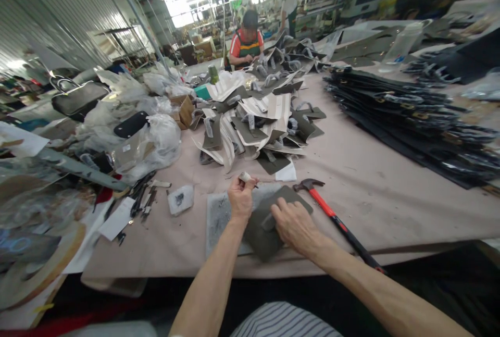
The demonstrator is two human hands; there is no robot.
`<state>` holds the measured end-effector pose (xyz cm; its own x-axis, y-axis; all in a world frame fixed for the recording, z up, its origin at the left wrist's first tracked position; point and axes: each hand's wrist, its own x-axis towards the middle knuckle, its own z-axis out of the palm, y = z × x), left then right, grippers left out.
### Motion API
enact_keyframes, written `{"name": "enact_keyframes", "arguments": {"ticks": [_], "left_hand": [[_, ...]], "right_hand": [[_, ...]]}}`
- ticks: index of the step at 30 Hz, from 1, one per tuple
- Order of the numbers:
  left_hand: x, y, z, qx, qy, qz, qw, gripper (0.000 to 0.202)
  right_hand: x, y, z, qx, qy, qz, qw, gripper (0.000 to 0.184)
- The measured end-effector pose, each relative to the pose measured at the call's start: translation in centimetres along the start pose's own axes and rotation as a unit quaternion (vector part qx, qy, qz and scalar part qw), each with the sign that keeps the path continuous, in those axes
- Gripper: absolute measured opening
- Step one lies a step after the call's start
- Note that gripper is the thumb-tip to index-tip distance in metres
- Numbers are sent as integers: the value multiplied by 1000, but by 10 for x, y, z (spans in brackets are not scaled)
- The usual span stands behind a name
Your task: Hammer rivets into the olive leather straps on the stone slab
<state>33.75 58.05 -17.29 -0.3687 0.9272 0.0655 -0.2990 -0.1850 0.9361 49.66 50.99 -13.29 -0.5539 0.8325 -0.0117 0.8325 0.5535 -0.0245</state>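
1. Our left hand (pixel 239 200) closes its fingers around a small tool (pixel 245 176), its pale end showing above them;
2. our right hand (pixel 294 224) rests bent fingers on a dark panel (pixel 262 241), which lies beneath them, partly covering a board (pixel 217 217); whether they grip it, we cannot tell;
3. a hammer (pixel 322 203) lies just beside the panel.

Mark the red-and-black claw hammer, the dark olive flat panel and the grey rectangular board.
Claw hammer (pixel 344 229), head view: black grip.
Dark olive flat panel (pixel 262 237), head view: lower-left area.
Grey rectangular board (pixel 219 220), head view: bare left part.
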Motion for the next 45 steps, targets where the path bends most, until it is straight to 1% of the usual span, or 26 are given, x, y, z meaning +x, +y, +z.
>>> {"name": "enact_keyframes", "arguments": {"ticks": [2,3,5,7,9,11,13,16,19,22,23,25,27,28,30,32,34,35,36,37,39,40,41,42,43,45], "left_hand": [[-4,15,-2,-6,9,19,1000,36],[-6,20,-4,-8,18,23,1000,39],[-10,23,-8,-5,30,20,999,43],[-13,16,-13,6,17,8,1000,42],[-17,4,-17,21,-11,-5,1000,37],[-20,-11,-18,38,-38,-15,998,30],[-22,-25,-16,55,-63,-28,996,26],[-20,-40,-10,72,-103,-52,991,25],[-18,-51,-6,86,-137,-67,985,27],[-18,-61,-7,108,-146,-67,981,22],[-18,-63,-8,114,-145,-65,981,21],[-19,-66,-9,123,-142,-61,980,20],[-20,-67,-10,130,-141,-58,980,19],[-20,-67,-10,132,-141,-57,979,19],[-21,-66,-8,141,-142,-54,978,19],[-21,-65,-6,161,-143,-46,976,18],[-23,-64,-4,186,-142,-33,972,14],[-24,-63,-3,198,-140,-25,970,13],[-25,-62,-2,210,-138,-16,968,12],[-26,-61,-1,223,-136,-6,965,12],[-28,-58,0,252,-140,19,957,13],[-29,-57,0,267,-145,35,952,13],[-30,-57,-1,282,-155,52,946,13],[-30,-56,-1,294,-165,70,939,14],[-30,-56,-2,303,-178,86,932,15],[-28,-57,-2,312,-204,102,922,17]], "right_hand": [[4,3,-18,-7,5,99,995,12],[5,4,-23,8,1,132,991,13],[8,4,-23,59,-21,170,983,17],[8,2,-12,113,-46,194,973,23],[7,-4,4,151,-63,216,963,28],[6,-10,18,177,-66,236,953,32],[6,-14,27,196,-58,251,946,35],[5,-16,32,234,-45,256,937,41],[-1,-10,35,309,-38,229,922,49],[-13,3,40,351,1,202,914,50],[-18,10,42,342,23,209,916,49],[-30,27,45,284,69,252,922,47],[-42,49,49,190,94,295,932,43],[-48,61,52,138,94,310,936,42],[-60,82,58,48,58,328,942,40],[-70,97,65,8,-6,335,942,36],[-77,106,70,27,-62,346,936,31],[-78,109,72,55,-75,354,931,27],[-78,110,73,98,-78,367,922,23],[-77,111,73,168,-75,382,906,19],[-72,109,70,342,-66,391,852,15],[-68,107,67,436,-65,387,810,14],[-64,104,62,524,-68,379,760,15],[-60,101,57,593,-74,370,711,15],[-56,97,51,641,-79,364,671,16],[-50,88,33,696,-70,366,614,20]]}}
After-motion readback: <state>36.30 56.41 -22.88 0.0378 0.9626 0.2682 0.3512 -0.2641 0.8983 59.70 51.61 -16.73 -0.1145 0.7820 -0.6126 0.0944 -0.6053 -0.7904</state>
